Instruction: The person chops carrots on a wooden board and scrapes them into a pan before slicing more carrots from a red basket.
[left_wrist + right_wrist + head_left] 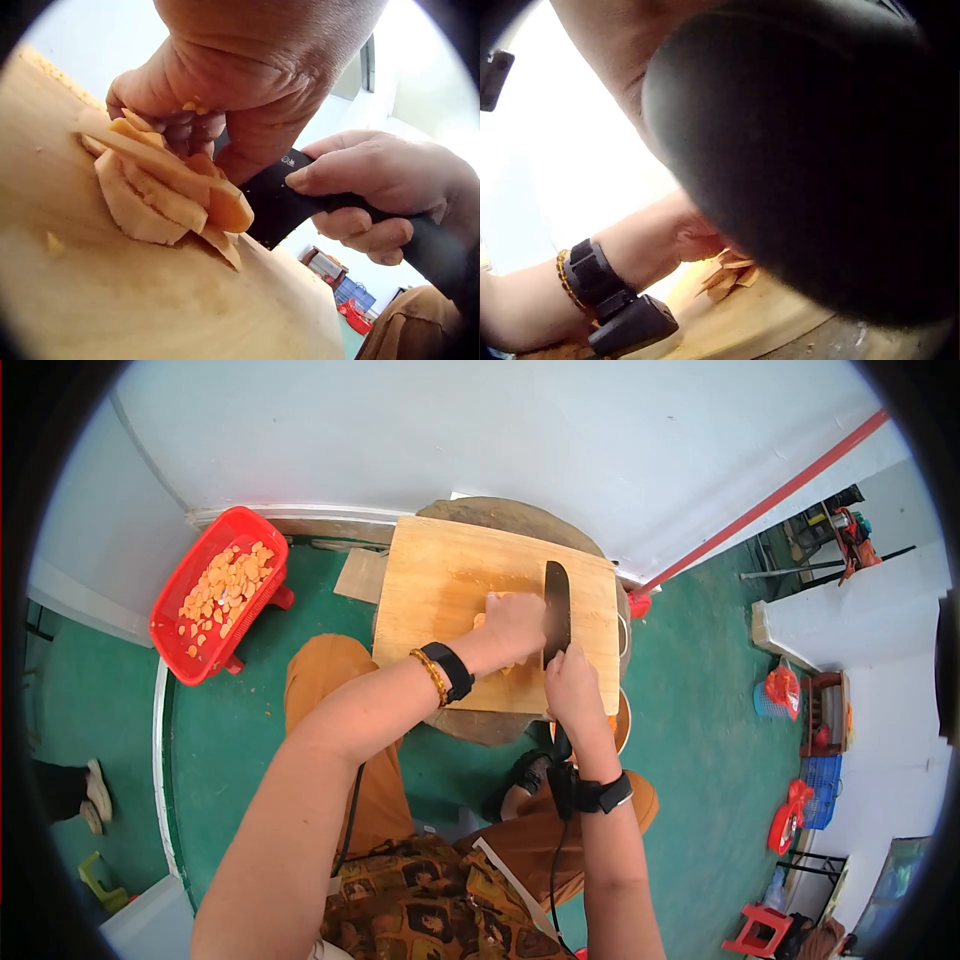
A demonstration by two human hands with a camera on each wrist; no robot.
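Note:
A black-bladed kitchen knife [557, 595] stands over the right half of a wooden cutting board [420, 575]. My right hand [578, 695] grips its black handle, with the thumb along the handle's front end in the left wrist view. My left hand [515, 630] holds a bunch of orange sweet potato slices [150, 195] on the board, fingers curled over them close beside the blade. The slices lean on one another, some with pale faces towards the left wrist camera. In the right wrist view, the knife's dark handle end covers much of the picture.
The board lies on a round stump-like block [485, 730]. A bowl [624, 725] sits below its near right corner. To the left, a red plastic basket [262, 598] contains many orange slices. A white wall [450, 430] rises behind the board, and my knees flank the block's near side.

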